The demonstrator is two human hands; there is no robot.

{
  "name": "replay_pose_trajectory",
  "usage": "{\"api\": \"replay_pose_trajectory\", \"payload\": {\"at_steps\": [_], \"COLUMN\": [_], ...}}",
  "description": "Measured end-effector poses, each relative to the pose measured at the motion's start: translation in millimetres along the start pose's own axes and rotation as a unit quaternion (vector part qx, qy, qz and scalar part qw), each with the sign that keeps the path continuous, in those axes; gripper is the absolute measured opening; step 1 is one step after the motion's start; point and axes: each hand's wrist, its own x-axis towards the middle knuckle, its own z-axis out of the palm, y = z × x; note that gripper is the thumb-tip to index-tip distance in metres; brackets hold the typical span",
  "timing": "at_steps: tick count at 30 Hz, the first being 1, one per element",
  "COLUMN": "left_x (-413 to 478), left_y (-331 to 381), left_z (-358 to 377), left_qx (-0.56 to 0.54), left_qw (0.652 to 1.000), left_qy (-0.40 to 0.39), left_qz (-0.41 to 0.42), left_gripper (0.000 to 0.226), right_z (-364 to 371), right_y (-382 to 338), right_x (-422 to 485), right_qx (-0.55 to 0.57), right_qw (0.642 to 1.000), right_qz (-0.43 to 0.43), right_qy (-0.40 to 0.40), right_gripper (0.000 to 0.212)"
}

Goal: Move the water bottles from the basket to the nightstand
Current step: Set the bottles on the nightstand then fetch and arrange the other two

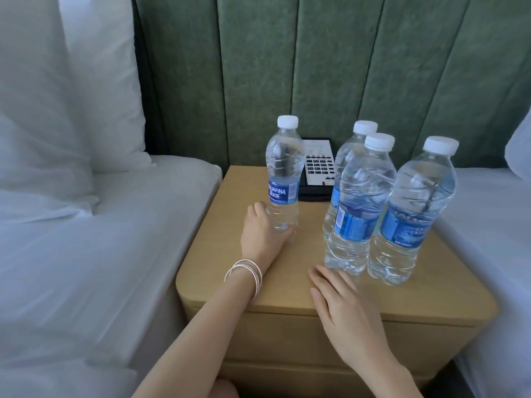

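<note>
left hand (263,228): fingers curled round the low ribbed part of the AQUAFINA bottle (283,179); firm hold, bottle upright with its base on the top.
left wrist: stack of thin silver bangles (244,275), loose round hoops.
right hand (342,308): palm down, fingers straight and close together, holding nothing; it lies over the front edge of the nightstand (207,254). Fingertips are just beside the base of the front bottle (359,208); can't tell if they touch.
AQUAFINA bottle: clear thin plastic, white ribbed screw cap, blue label band, water up to the shoulder.
bottle group: three more of the same type, upright, just beyond and to the right of the right hand. Front bottle is nearest the fingers, back bottle (344,165) is partly hidden behind it, right bottle (413,214) stands beside the front one. All are capped and full.
nightstand: light matte wood, rounded corners, flat drawer front (287,334) below the right hand.
phone (316,168): black body, white faceplate, dark key grid; beyond both hands, between the AQUAFINA bottle and the group.
headboard (287,67): green textured fabric, padded vertical channels, behind everything.
bedding: white pillows (71,96) and smooth white sheet (86,239) outboard of the left hand.
</note>
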Motion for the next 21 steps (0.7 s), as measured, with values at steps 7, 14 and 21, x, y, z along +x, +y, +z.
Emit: {"api": "replay_pose_trajectory", "payload": {"at_steps": [7,14,21], "left_x": [-12.5,1.7,50.3], "left_y": [-28.0,-27.3,-30.5], "left_z": [-22.0,-11.7,-1.5], "left_qx": [-0.095,-0.056,0.007], "left_qw": [0.995,0.998,0.999], "left_qy": [-0.007,-0.007,-0.031], "left_qz": [0.004,-0.015,-0.040], "left_gripper": [0.083,0.061,0.069], "right_z": [-9.6,-17.9,-3.0], "right_y": [0.0,-10.3,-17.0], "right_x": [2.7,23.8,53.2], "right_qx": [0.012,-0.006,0.038], "right_qw": [0.994,0.989,0.971], "right_qz": [0.001,-0.075,-0.027], "right_qy": [-0.105,-0.127,-0.236], "right_gripper": [0.056,0.066,0.096]}}
